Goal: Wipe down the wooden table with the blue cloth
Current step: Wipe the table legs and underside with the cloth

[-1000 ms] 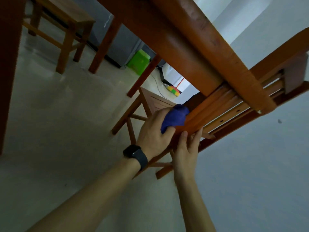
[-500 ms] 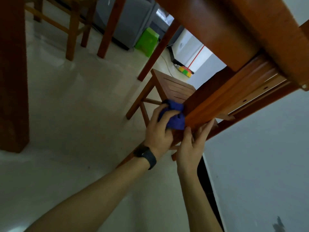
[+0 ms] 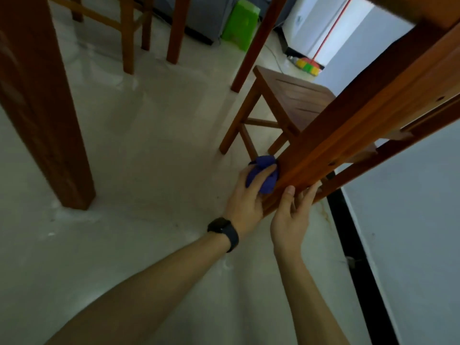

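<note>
A bunched blue cloth (image 3: pixel 267 179) sits pressed against the left face of a slanting reddish-brown wooden table leg (image 3: pixel 348 135) near its lower end. My left hand (image 3: pixel 245 197), with a black watch on the wrist, grips the cloth. My right hand (image 3: pixel 291 212) holds the same leg from the near side, thumb on its front edge and fingers round the back. The foot of the leg is hidden behind my hands.
A thick wooden leg (image 3: pixel 42 103) stands on the pale tiled floor at the left. A small wooden stool (image 3: pixel 286 103) sits just beyond my hands. Further back are more wooden legs, a green bin (image 3: pixel 241 23) and a broom (image 3: pixel 308 64). A grey wall with a black skirting (image 3: pixel 356 257) runs along the right.
The view has tilted down toward the floor. My left hand has slid the cloth down the leg toward its lower end, and my right hand has followed it down.
</note>
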